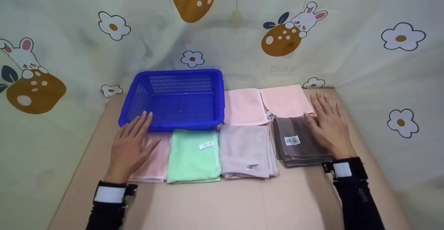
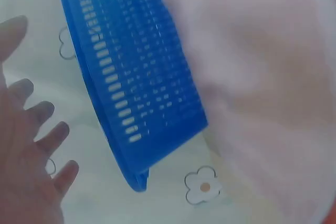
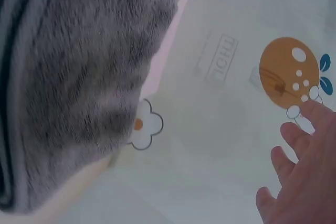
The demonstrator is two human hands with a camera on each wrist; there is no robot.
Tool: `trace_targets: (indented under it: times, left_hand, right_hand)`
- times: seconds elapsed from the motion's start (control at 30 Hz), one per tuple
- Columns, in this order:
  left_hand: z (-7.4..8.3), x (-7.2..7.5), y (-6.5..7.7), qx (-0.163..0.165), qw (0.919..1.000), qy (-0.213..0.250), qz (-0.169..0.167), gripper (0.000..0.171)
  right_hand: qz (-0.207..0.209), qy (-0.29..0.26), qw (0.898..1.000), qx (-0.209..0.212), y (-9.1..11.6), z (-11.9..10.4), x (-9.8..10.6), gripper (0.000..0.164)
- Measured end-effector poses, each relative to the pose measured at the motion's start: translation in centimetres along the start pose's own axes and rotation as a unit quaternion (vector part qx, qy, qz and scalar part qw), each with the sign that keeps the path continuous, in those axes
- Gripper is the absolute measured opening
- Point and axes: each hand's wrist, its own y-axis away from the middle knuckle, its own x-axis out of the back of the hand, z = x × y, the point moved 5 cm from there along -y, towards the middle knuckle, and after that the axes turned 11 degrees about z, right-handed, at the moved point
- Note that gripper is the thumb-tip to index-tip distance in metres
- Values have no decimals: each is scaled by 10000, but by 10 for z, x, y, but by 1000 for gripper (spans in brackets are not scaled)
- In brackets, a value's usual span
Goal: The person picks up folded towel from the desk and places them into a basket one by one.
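The blue basket (image 1: 184, 107), rigid plastic with slotted walls, sits at the table's (image 1: 208, 205) rear left, opening upward, long axis left to right. The left hand (image 1: 130, 146), fingers extended, is over its front-left corner. The right hand (image 1: 329, 129), fingers extended, is over the plush, layered brown towel (image 1: 301, 150), label (image 1: 292, 140) up.

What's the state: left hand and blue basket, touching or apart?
Apart. The left wrist view shows it: pale backdrop is visible between the left hand and the blue basket. The head view only shows them overlapping.
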Motion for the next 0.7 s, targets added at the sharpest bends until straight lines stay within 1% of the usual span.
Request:
trace_targets:
  times: [0.1,0.17,0.2,0.3,0.4,0.47,0.53,0.6,0.7]
  left_hand:
    - [7,1,4,-87,9996,106,254,78]
    - [12,3,7,0,9990,281,359,72]
    - [13,4,8,98,9984,437,352,68]
    - [18,3,12,549,9935,987,110,50]
    - [22,-2,16,1105,9824,1479,-301,37]
    - [24,-7,18,1387,9754,1634,-508,36]
    - [26,-12,20,1580,9700,1741,-617,35]
    - [28,-17,21,1692,9669,1784,-680,35]
    - [31,-24,24,1893,9606,1862,-816,34]
  right_hand:
    - [-80,-85,9999,-10,4,-6,-9,70]
    - [-131,-154,9998,-21,6,-14,-15,70]
    - [-160,-211,9996,-38,8,-20,-17,70]
    - [-263,-678,9972,-175,10,-47,-23,69]
    - [-307,-1423,9889,-296,10,-86,-29,68]
    - [-320,-2000,9785,-388,11,-113,-35,66]
    - [-397,-2356,9699,-462,13,-139,-42,62]
    - [-504,-2584,9633,-526,16,-162,-51,57]
    - [-848,-2715,9566,-639,25,-191,-68,49]
